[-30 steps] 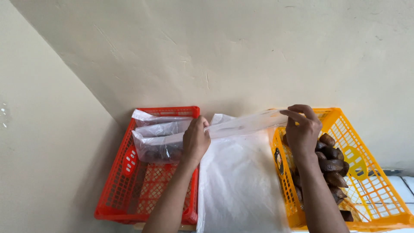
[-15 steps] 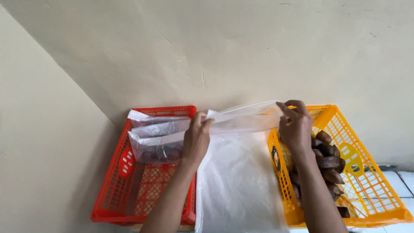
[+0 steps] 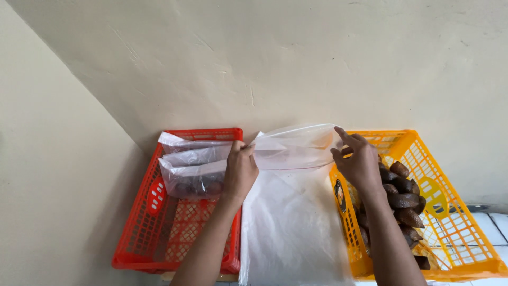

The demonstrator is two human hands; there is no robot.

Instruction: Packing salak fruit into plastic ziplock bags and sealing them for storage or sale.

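Note:
A clear plastic bag [image 3: 296,145] is stretched between my two hands above a white plastic sheet [image 3: 291,228]. My left hand [image 3: 241,169] pinches the bag's left edge next to the red basket [image 3: 143,233]. My right hand [image 3: 357,161] holds the bag's right edge, fingers spread into its mouth, over the near rim of the yellow basket [image 3: 465,254]. The bag's mouth gapes wide between the hands.
The red basket holds filled clear bags [image 3: 193,172] of dark fruit at its far end. Brown scaly fruits [image 3: 405,198] are piled in the yellow basket. A cream wall [image 3: 264,63] rises right behind both baskets. White tiles [image 3: 495,222] show at the right.
The bag has gone from a flat stretched strip to an open pouch. My right hand has shifted left and loosened its fingers at the bag's edge; my left hand stays put.

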